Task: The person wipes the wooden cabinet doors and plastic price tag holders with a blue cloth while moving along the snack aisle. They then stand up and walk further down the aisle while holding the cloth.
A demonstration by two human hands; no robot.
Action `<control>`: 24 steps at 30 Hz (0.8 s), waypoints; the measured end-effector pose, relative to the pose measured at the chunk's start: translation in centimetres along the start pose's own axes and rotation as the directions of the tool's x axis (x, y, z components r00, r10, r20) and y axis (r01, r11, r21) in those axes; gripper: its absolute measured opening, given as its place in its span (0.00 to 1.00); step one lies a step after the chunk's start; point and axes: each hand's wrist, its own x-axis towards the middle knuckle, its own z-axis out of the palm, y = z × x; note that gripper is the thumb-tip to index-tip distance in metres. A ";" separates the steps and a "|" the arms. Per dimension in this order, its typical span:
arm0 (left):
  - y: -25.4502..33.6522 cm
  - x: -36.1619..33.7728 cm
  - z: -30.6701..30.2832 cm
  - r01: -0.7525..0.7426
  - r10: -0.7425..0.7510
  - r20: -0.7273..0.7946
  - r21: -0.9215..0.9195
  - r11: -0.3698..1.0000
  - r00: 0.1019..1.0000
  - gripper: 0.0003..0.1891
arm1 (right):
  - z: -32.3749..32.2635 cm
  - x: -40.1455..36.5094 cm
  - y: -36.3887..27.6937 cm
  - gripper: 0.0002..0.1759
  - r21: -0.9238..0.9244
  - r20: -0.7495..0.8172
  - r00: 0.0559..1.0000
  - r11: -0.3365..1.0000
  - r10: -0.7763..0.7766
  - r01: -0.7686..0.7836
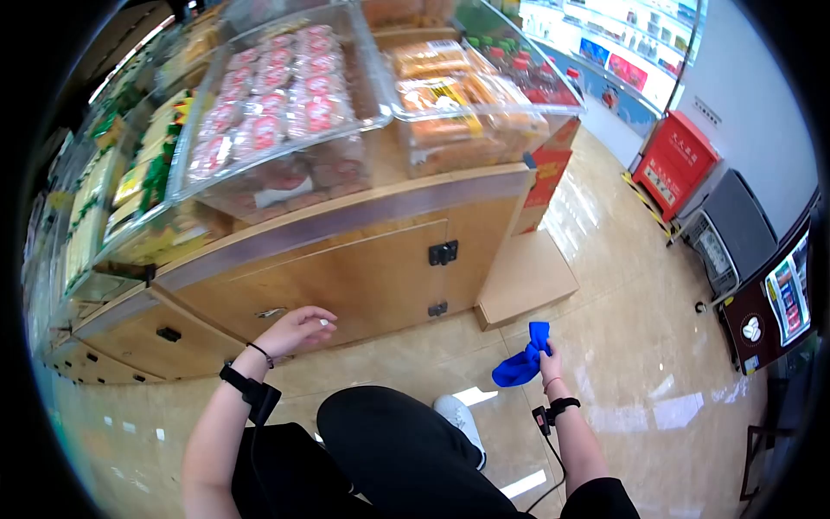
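My right hand is closed on a blue cloth, which hangs bunched above the tiled floor. On the left, my left hand is in front of the wooden cabinet, near a small metal handle. Its fingers are curled together, and a small white spot shows at the fingertips, too small to name. Both wrists wear black bands with a device and cable.
Clear bins on the cabinet hold red-and-white wrapped packs and orange-brown packaged food. A cardboard box lies on the floor at the cabinet's end. To the right stand a red box and a grey folded cart.
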 end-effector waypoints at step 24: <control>-2.8 -16.2 -11.4 -0.617 0.128 -0.698 -0.514 0.596 0.705 0.08 | 24.3 -24.3 -52.9 0.30 -0.317 0.304 -0.487 -0.569 -0.819 0.759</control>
